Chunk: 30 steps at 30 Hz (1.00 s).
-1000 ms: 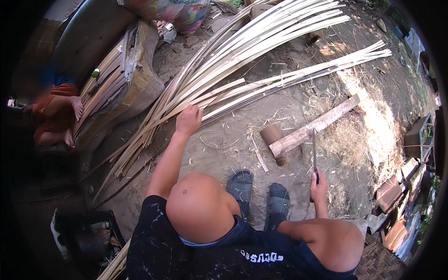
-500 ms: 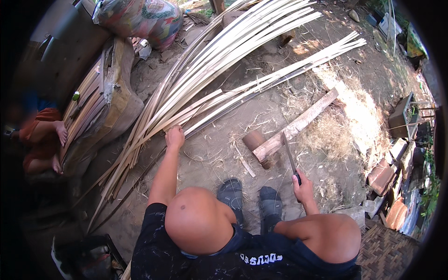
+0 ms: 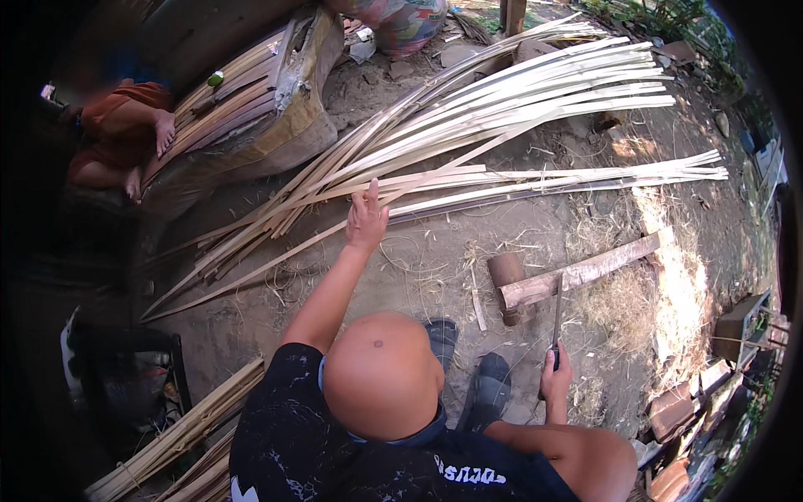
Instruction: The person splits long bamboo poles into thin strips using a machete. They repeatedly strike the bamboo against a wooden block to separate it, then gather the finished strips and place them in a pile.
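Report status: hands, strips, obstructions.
Left hand open, reaching onto bamboo strips. Right hand grips knife. Wooden mallet lies between them.

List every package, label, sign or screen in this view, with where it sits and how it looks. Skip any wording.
No signs or screens show.
Printed sack: top centre, beyond the bamboo strips; bulging, with a red, green and yellow pattern.
Shirt print: bottom centre, on the person's black shirt; small pale lettering.
Neither hand is near them: the left hand reaches to the strips, the right hand holds a long knife.
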Each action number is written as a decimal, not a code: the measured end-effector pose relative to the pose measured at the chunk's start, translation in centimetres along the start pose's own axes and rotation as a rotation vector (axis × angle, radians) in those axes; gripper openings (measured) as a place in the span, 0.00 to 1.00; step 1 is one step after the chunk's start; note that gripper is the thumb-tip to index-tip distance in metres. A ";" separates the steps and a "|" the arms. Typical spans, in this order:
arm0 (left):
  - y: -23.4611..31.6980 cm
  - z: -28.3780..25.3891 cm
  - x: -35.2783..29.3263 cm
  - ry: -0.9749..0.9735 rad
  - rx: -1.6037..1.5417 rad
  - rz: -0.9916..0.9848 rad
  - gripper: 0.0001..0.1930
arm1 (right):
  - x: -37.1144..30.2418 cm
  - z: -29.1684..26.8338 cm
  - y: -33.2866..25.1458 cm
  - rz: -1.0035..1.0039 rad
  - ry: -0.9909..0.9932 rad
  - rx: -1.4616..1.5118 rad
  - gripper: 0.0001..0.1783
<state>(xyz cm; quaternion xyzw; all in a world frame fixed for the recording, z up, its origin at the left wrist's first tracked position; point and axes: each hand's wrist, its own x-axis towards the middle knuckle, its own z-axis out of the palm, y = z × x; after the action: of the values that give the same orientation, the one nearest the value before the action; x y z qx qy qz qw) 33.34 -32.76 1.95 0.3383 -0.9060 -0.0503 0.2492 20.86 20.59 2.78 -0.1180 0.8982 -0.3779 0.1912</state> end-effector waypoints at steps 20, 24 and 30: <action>-6.7 -1.5 9.1 -0.347 0.127 -0.342 0.35 | -0.2 1.4 1.5 -0.075 0.013 -0.059 0.25; -7.5 -1.2 10.0 -0.372 0.243 -0.242 0.22 | -0.3 1.7 2.6 -0.064 -0.016 -0.133 0.27; -5.4 -2.5 7.5 -0.067 0.054 0.154 0.09 | 2.7 -1.0 4.8 -0.179 0.125 -0.209 0.26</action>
<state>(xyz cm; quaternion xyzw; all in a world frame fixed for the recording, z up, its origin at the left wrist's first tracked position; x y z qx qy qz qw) 32.87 -41.52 5.83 0.2725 -0.9382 -0.0180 0.2126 17.64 23.55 -0.78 -0.1934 0.9286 -0.3045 0.0872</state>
